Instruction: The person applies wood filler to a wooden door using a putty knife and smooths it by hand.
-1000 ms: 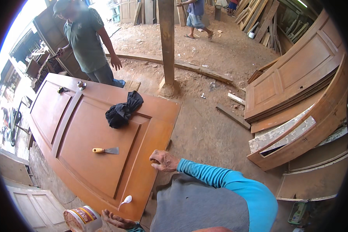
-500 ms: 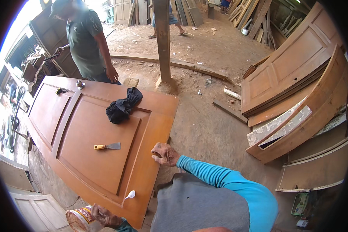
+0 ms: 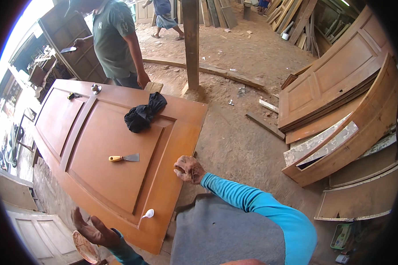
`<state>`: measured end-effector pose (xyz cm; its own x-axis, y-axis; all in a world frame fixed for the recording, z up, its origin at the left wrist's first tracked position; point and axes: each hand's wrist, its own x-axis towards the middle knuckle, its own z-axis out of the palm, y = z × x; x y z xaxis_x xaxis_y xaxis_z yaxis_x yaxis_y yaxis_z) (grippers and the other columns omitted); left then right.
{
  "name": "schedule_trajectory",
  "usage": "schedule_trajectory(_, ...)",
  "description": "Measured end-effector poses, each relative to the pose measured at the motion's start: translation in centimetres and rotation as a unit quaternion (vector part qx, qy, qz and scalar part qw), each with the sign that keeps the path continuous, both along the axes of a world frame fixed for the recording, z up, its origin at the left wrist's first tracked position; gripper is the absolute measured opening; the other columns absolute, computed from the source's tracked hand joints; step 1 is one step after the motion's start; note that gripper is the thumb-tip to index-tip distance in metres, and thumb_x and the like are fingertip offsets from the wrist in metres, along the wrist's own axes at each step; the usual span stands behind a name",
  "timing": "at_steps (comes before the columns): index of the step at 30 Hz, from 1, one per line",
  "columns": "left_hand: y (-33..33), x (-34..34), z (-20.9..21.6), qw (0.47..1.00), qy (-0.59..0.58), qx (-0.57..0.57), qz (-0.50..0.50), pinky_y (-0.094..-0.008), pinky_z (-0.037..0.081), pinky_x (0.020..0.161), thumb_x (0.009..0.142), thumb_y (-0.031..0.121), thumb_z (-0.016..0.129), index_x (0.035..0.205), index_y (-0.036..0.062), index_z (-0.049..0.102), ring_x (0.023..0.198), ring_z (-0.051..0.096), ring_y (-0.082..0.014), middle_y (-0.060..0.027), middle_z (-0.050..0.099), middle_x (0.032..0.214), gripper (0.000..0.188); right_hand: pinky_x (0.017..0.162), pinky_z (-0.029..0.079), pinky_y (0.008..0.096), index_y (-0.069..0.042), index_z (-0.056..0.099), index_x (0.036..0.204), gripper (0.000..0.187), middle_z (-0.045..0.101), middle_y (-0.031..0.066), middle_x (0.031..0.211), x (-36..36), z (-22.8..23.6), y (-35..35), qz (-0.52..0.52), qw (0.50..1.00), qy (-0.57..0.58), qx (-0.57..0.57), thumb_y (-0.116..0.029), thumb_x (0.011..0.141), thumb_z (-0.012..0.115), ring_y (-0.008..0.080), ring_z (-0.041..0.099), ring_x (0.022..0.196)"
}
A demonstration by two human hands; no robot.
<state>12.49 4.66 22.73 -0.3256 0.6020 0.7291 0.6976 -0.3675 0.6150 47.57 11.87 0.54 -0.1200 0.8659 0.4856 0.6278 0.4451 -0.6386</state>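
A brown panelled wooden door (image 3: 115, 185) lies flat in front of me. My left hand (image 3: 95, 229) is raised near its lower left edge, empty, with fingers spread. Just below that hand is a round tub (image 3: 85, 247) with reddish-brown smears inside. My right hand (image 3: 189, 170) rests at the door's right edge, fingers curled in; what they hold, if anything, is hidden. On the door lie a putty knife (image 3: 124, 158) with a yellow handle, a white plastic spoon (image 3: 149, 213) near the lower edge and a bunched black cloth (image 3: 145, 112).
Beyond the door stands a person (image 3: 117, 44) holding a flat blade; another person (image 3: 162, 20) is farther back. A wooden post (image 3: 191, 48) rises past the door's far right corner. Doors and a curved wooden frame (image 3: 336, 145) lean at right. A doorknob (image 3: 96, 89) sits on the door.
My left hand has let go of the tub, risen and opened. The right hand has barely moved. The standing person has turned and shifted right, and the person farther back has moved left.
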Motion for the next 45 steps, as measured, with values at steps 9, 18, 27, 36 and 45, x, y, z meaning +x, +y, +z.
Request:
schedule_trajectory(9,3.6,5.2,12.5,0.973,-0.011,0.117,-0.199,-0.0542,0.037,0.120,0.091,0.061,0.076,0.149,-0.0112,0.045,0.141,0.050,-0.0393,-0.0257,0.052,0.148,0.098,0.088,0.055,0.0462,-0.006,0.069,0.103,0.014,0.069,0.0145,0.099,0.6,0.9,0.7,0.005,0.999,-0.012,0.049,-0.009,0.089,0.072,0.0356,0.067,0.099)
schedule_trajectory(18,-0.8,8.3,15.1,0.949,-0.035,0.083,-0.301,-0.0542,0.036,0.121,0.092,0.061,0.076,0.151,-0.0099,0.044,0.142,0.050,-0.0383,-0.0251,0.052,0.149,0.098,0.093,0.054,0.0454,-0.005,0.070,0.108,0.017,0.066,0.0145,0.110,-0.7,0.4,0.2,0.045,0.998,-0.020,0.030,-0.009,0.092,0.072,0.0328,0.065,0.103)
schedule_trajectory(27,-0.1,12.6,15.5,0.930,-0.053,0.029,-0.363,-0.0542,0.035,0.122,0.092,0.060,0.076,0.152,-0.0087,0.043,0.143,0.049,-0.0372,-0.0244,0.052,0.151,0.097,0.091,0.054,0.0453,-0.004,0.070,0.108,0.017,0.066,0.0136,0.105,1.1,1.0,0.1,0.072,0.997,-0.025,0.021,-0.005,0.091,0.071,0.0314,0.065,0.101)
schedule_trajectory(36,1.6,16.6,14.3,0.925,-0.068,-0.013,-0.375,-0.0543,0.034,0.123,0.093,0.060,0.075,0.154,-0.0074,0.042,0.144,0.049,-0.0362,-0.0238,0.052,0.152,0.097,0.092,0.053,0.0457,-0.004,0.070,0.108,0.017,0.066,0.0134,0.105,3.6,-0.3,0.9,0.107,0.993,-0.045,0.027,-0.004,0.090,0.072,0.0319,0.064,0.101)
schedule_trajectory(45,-0.5,12.4,15.5,0.937,-0.076,-0.040,-0.338,-0.0543,0.033,0.124,0.093,0.059,0.075,0.155,-0.0062,0.041,0.146,0.048,-0.0351,-0.0232,0.052,0.153,0.096,0.092,0.053,0.0448,-0.004,0.070,0.109,0.017,0.065,0.0138,0.107,0.6,0.8,-0.5,0.113,0.993,-0.034,0.015,-0.005,0.092,0.072,0.0327,0.064,0.103)
